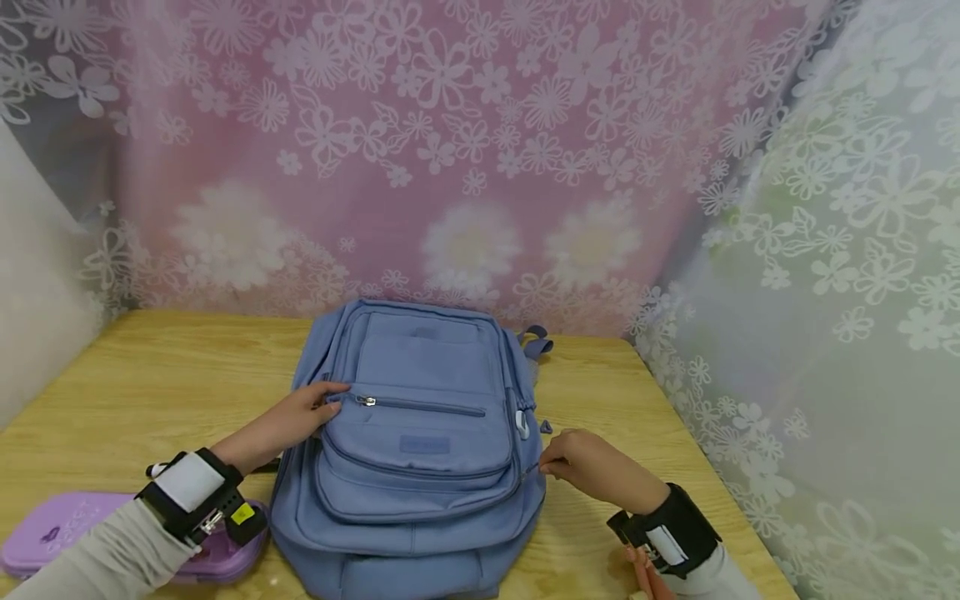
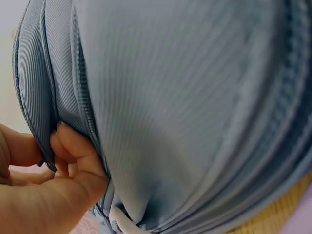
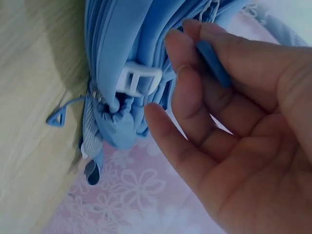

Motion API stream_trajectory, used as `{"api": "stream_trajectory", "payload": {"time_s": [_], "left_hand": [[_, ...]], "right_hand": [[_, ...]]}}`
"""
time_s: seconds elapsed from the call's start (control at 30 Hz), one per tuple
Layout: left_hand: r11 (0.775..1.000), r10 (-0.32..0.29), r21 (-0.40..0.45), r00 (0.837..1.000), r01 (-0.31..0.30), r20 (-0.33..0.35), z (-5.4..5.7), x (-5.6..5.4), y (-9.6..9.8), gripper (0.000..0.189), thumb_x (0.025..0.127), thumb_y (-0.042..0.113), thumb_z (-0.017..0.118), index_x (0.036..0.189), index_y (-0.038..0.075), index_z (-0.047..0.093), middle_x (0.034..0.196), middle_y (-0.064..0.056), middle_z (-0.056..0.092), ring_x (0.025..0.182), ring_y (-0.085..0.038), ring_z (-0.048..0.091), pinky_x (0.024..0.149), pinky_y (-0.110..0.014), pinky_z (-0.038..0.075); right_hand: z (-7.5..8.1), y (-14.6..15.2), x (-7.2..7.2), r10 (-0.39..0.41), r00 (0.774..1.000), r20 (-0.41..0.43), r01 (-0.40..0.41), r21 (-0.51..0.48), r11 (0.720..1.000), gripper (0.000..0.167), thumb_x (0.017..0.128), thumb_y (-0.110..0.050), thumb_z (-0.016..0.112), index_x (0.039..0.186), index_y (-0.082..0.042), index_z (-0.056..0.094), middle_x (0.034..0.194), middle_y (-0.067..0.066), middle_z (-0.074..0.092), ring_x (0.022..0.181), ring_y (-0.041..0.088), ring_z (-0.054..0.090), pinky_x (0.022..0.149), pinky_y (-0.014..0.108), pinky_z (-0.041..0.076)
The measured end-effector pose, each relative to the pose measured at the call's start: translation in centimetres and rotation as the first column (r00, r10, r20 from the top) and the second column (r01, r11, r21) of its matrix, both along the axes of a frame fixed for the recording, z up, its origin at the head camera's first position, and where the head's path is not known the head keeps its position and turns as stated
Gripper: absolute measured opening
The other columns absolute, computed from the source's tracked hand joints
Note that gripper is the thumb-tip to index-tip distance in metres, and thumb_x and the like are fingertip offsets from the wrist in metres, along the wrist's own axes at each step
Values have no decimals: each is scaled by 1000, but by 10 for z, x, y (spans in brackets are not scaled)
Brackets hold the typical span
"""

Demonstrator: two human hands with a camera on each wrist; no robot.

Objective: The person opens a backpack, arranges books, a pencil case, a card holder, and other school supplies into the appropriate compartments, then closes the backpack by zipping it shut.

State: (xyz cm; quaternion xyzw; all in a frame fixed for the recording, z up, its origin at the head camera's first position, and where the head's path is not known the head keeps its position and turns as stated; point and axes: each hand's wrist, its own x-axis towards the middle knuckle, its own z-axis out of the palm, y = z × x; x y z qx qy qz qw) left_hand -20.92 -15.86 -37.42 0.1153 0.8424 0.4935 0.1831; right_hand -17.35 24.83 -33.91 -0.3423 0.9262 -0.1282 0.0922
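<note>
Wood-grained tabletop (image 1: 187, 367) is occupied by a blue backpack (image 1: 431, 429), its fabric edge (image 2: 35, 109) pinched by the left hand (image 1: 300, 415), a zip pull (image 3: 213, 63) by the right hand (image 1: 583, 463); no pocket visibly gapes, zip progress unclear.

Yellowish wood-grain tabletop (image 1: 202, 358), pink backdrop (image 1: 390, 196) with white flowers (image 1: 471, 248), pale flowered sheet (image 1: 847, 267) at right

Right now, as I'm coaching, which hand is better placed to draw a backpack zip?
Probably the right hand: it pinches a blue zip pull, while the left hand grips the opposite side of the backpack.
</note>
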Motion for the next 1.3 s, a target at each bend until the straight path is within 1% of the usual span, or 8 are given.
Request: {"api": "stream_trajectory", "payload": {"time_s": [0.27, 0.43, 0.63, 0.8, 0.97, 1.07, 1.2, 1.3], "left_hand": [[1000, -19, 13, 1000, 19, 5, -6, 4, -1, 48, 101, 23, 40, 143, 1, 31, 142, -30, 31, 121, -42, 42, 85, -42, 47], [999, -36, 21, 999, 36, 17, -12, 7, -2, 49, 101, 25, 40, 144, 2, 31, 148, -30, 22, 132, -49, 29, 94, -51, 43], [998, -41, 44, 999, 40, 31, -13, 8, -2, 50, 101, 26, 40, 144, 3, 30, 148, -29, 23, 129, -45, 35, 88, -44, 47], [1000, -3, 10, 1000, 3, -2, -12, 7, 3, 48, 100, 23, 42, 143, 1, 32, 127, -27, 45, 111, -33, 52, 81, -36, 50], [1000, 25, -12, 997, -26, -70, -13, 4, 7, 47, 98, 17, 47, 139, -3, 35, 76, -8, 44, 71, -19, 52, 68, -31, 49], [999, 28, 18, 998, -27, -57, -11, 3, 6, 48, 98, 18, 48, 140, -1, 34, 73, -6, 41, 66, -19, 50, 66, -32, 48], [998, 30, 57, 1000, -31, 5, -4, 2, 4, 48, 99, 18, 46, 141, 0, 30, 76, -9, 41, 66, -20, 49, 70, -32, 49], [992, 19, 127, 997, -28, 70, 5, 0, 1, 50, 101, 20, 43, 143, 0, 23, 95, -18, 48, 79, -20, 55, 77, -35, 50]], "right_hand": [[-10, -3, -24, 17, 986, -167, -5, 74, 997, 9, 84, -7, 66, 87, -10, 74, 78, -2, 69, 70, 8, 60, 71, 26, 50], [-12, -9, -35, 56, 961, -272, -29, 104, 994, 8, 82, -6, 68, 77, -10, 72, 67, -3, 64, 61, 7, 52, 70, 28, 46], [-8, -16, -43, 82, 913, -400, -15, 169, 986, 11, 80, -12, 71, 69, -15, 72, 60, -6, 58, 56, 8, 41, 60, 24, 38], [-8, -12, -44, -14, 974, -225, 43, 122, 992, 14, 83, -11, 68, 70, -14, 67, 64, -6, 56, 56, 3, 40, 59, 22, 38], [-12, -5, -34, -30, 999, -13, 31, 100, 994, 9, 87, -10, 64, 78, -11, 66, 75, -4, 55, 63, 4, 44, 58, 21, 38], [-9, -7, -18, 11, 999, -53, -4, 125, 992, 9, 84, -14, 69, 86, -9, 62, 87, 1, 53, 73, 9, 47, 63, 23, 42], [-4, -19, 8, 89, 988, -128, -77, 94, 993, 51, 78, -32, 74, 116, -7, 51, 120, 10, 48, 106, 21, 51, 87, 33, 47], [-4, -35, 24, 176, 972, -155, -170, 49, 984, 82, 75, -47, 73, 137, -9, 35, 144, 13, 33, 131, 28, 37, 105, 41, 38]]}}
